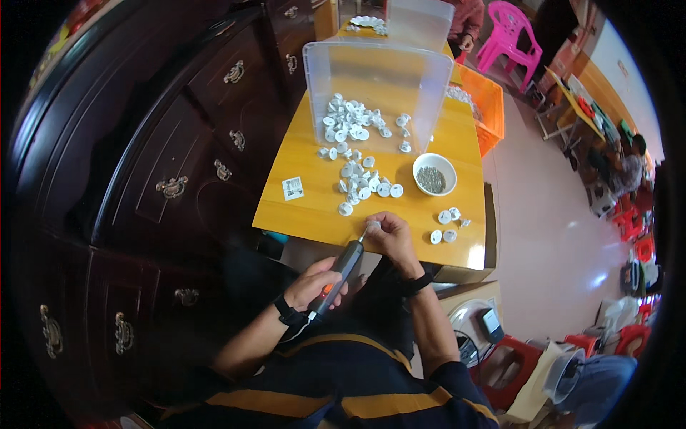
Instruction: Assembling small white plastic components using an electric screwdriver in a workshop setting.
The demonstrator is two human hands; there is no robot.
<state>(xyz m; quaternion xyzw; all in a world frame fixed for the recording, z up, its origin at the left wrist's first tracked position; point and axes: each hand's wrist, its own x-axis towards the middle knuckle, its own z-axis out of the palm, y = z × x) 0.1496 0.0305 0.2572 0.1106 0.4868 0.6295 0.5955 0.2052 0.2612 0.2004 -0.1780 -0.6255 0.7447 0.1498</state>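
My left hand (311,284) is wrapped round a dark grey electric screwdriver (337,276) with an orange button and a white cable at its lower end. Its bit points up to a small white round part (373,226), pinched in the fingers of my right hand (393,239) at the table's near edge. My fingers partly cover that part. Beyond my hands lies a loose pile of similar white round parts (354,179). A white bowl (447,163) of small metal screws (431,179) stands to the right. Several more white parts (449,235) lie near the right edge.
A clear plastic bin (436,79) lies on its side on the yellow table (286,218), with many white parts inside. A small printed label sheet (292,188) lies at left. Dark drawers (164,179) flank the left. An orange crate (489,121) and a pink chair (509,39) stand beyond.
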